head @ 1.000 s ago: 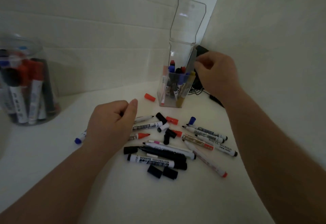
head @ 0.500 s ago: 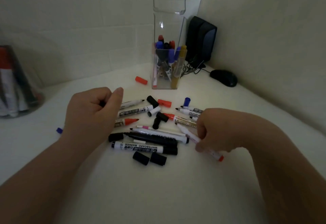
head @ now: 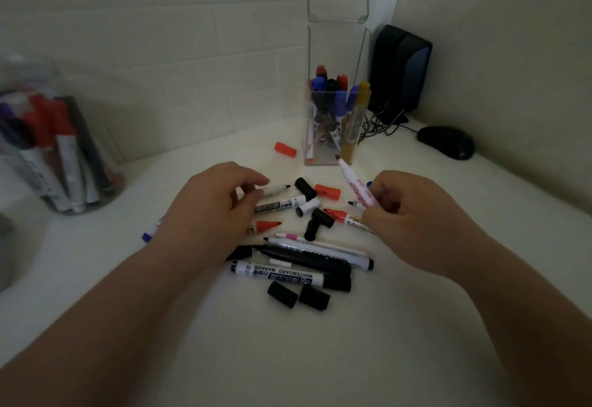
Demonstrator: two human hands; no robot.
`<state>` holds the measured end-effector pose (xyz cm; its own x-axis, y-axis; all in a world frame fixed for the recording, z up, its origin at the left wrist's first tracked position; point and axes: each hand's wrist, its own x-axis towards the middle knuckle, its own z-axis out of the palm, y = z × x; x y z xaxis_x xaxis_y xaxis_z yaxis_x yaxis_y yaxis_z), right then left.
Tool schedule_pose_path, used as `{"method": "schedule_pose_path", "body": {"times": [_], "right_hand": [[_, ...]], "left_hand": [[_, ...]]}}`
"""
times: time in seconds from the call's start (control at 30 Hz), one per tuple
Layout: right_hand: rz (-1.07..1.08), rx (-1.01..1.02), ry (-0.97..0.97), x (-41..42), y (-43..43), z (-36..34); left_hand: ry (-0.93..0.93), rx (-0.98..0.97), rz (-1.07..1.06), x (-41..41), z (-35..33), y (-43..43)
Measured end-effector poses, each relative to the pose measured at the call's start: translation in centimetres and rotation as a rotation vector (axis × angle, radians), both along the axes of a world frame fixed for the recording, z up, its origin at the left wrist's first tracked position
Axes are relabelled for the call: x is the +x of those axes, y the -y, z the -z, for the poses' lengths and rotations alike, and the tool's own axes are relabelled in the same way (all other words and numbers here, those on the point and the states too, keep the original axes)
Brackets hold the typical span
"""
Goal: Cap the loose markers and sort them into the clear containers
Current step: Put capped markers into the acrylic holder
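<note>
Several uncapped markers [head: 301,273] and loose black [head: 282,294] and orange caps [head: 327,191] lie scattered on the white counter [head: 320,358]. My right hand [head: 413,217] grips a white marker with red print [head: 354,184], its bare tip pointing up toward the tall square clear container [head: 334,124], which holds several capped markers. My left hand [head: 211,211] hovers over the pile with fingers loosely bent, thumb and forefinger at the end of a thin black-tipped marker [head: 275,189] that lies on the counter. A round clear jar [head: 61,153] with markers stands at the left.
A black speaker [head: 400,67] with tangled cables and a black mouse [head: 447,142] sit in the back right corner. One orange cap [head: 285,149] lies apart, left of the square container. Tiled walls close off the back and right.
My right hand came down from the square container to the pile and lifted the red-print marker. My left hand's fingers uncurled and reached toward the thin marker.
</note>
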<state>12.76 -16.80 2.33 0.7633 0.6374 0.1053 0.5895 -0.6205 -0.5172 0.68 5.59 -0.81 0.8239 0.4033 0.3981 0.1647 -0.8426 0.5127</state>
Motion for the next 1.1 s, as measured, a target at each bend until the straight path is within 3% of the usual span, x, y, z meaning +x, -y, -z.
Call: {"method": "schedule_pose_path", "body": {"times": [0.1,0.3,0.4,0.67,0.8,0.93,1.0,1.03,1.1], "right_hand": [[0.030,0.098,-0.009,0.0,-0.5,0.4],[0.020,0.185,-0.068,0.0,-1.2,1.1],[0.044,0.190,-0.072,0.2,-1.4,1.3],[0.051,0.183,-0.113,0.3,-1.2,1.3],[0.014,0.189,-0.136,0.5,-0.9,1.6],[-0.017,0.214,-0.130,0.8,-0.7,1.7],[-0.059,0.295,-0.153,0.7,-0.6,1.6],[-0.083,0.356,-0.183,0.5,-0.5,1.5],[-0.128,0.475,-0.255,0.1,-0.4,1.4]], "left_hand": [[0.097,0.001,-0.041,-0.3,-0.2,-1.0],[0.106,-0.108,-0.094,0.0,-0.5,-0.5],[-0.018,-0.120,-0.075,2.5,-1.9,-1.0],[-0.535,0.210,0.119,13.6,-1.2,-6.1],[-0.573,0.275,0.159,15.1,-0.6,-6.4],[-0.569,0.191,0.123,13.7,-2.0,-5.9],[-0.482,0.095,0.095,11.2,-3.5,-5.0],[-0.398,-0.028,0.082,9.5,-4.0,-4.4],[-0.171,-0.521,0.085,5.9,-4.3,-3.1]]}}
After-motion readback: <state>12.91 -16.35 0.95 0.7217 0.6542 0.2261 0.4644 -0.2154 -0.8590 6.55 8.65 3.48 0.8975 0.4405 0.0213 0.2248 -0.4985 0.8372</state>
